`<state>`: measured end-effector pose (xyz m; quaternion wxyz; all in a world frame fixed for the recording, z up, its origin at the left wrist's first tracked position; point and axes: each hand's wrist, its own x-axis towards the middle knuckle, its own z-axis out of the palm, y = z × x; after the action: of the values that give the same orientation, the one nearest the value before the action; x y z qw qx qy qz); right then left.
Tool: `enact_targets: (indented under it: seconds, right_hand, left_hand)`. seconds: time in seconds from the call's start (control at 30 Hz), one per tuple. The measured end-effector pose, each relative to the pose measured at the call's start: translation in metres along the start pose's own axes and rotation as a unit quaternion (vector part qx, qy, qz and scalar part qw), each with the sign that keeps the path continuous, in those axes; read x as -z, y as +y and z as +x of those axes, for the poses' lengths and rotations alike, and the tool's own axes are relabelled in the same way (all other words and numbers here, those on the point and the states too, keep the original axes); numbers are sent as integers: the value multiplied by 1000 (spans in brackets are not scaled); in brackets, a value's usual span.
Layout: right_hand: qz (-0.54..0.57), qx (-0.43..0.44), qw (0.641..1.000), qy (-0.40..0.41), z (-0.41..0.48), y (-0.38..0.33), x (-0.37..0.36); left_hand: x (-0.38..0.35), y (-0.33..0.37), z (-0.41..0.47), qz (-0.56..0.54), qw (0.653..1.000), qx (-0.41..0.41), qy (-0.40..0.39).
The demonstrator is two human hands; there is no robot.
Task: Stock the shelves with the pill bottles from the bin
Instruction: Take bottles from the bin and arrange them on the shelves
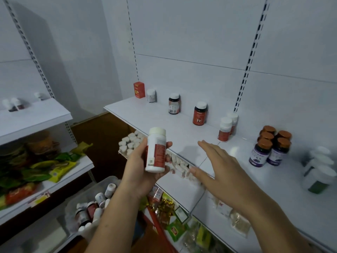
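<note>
Left grip (138, 168) clasps white pill bottle (156, 150), cap up | right grip (218, 167) flat-fingered, holding nothing, over shelf (149, 117) edge | bin (70, 209) at 7 o'clock

Shelf front: the shelf (160, 123) lay bare along its front half, open from the aisle.
Back row: a red box (139, 89), a dark bottle (174, 103) and an Fe bottle (200, 113) stood spaced along the wall, gaps between.
Right end: purple bottles (269, 148) and white-lidded jars (319, 170) crowded the depth.
Over the edge: the right hand (226, 172) hung flat above the bare part.
</note>
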<state>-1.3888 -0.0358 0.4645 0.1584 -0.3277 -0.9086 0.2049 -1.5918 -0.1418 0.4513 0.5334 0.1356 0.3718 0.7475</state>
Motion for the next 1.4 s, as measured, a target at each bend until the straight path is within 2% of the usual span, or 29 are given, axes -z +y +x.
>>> enact_targets:
  seconds: [0.1, 0.33, 0.63, 0.93, 1.07, 1.17, 1.3, 1.4]
  right_hand:
    - [-2, -43, 999, 0, 28, -12, -12]
    - [-28, -77, 996, 38, 86, -24, -48]
    - [-25, -170, 984, 47, 91, -12, -61]
    - [-26, -210, 975, 71, 72, 24, -51]
    - [12, -236, 958, 164, 93, 48, -42]
    - [-13, -252, 938, 237, 137, 82, -26]
    - [-37, -296, 930, 215, 189, 122, -14]
    - [-43, -298, 934, 194, 203, 135, -19]
  left_hand:
    - [21, 16, 34, -14, 1000, 21, -9]
    - [46, 55, 101, 20, 997, 64, -37]
    - [58, 53, 157, 40, 987, 127, -94]
    - [29, 20, 167, 62, 979, 151, -120]
    - [18, 12, 167, 64, 981, 144, -114]
    - [9, 8, 169, 63, 984, 135, -102]
    - [-2, 6, 176, 53, 984, 141, -91]
    - [-5, 9, 182, 31, 983, 150, -97]
